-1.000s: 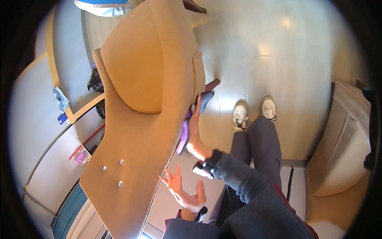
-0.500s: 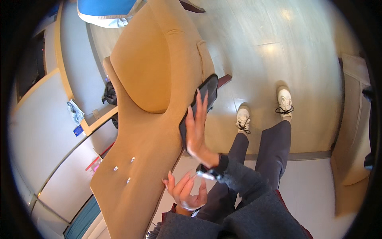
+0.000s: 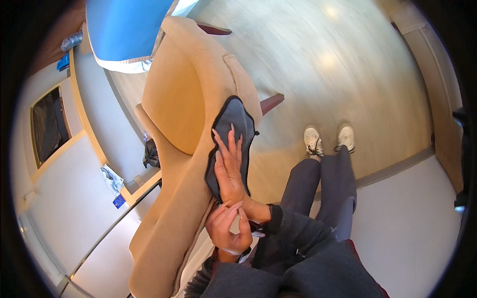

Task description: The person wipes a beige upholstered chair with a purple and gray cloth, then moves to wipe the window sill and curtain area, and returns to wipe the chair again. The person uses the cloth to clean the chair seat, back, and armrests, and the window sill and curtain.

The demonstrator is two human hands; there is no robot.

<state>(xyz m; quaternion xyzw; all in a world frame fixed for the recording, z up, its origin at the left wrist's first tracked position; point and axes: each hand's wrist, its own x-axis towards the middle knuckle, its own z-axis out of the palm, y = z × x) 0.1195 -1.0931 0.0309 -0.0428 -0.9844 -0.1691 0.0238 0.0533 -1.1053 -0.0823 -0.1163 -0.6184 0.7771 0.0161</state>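
Observation:
A dark grey pad [image 3: 237, 115] with a thick black edge lies against the outer side of a tan upholstered chair [image 3: 198, 74]. A small black tab stands out from its edge. On the pad my right hand [image 3: 228, 171] rests flat, palm down, with straight fingers slightly spread. Just below, my left hand [image 3: 229, 229] has bent fingers, the tips at my right wrist. A gap shows between its thumb and forefinger, with no held thing visible. A dark band and sleeve circle my right wrist.
A blue-topped seat or cushion [image 3: 129, 30] stands beyond the chair. One dark red chair leg [image 3: 272, 103] juts out near my white shoes [image 3: 312, 139]. A black plastic bag [image 3: 151, 153] sits behind the chair, and a brown piece of furniture [image 3: 432, 64] is at the right.
The view has shifted, and the buttoned part of the chair now faces away. My left hand has come up to my right wrist. My feet stand closer together, and the pad's face shows more.

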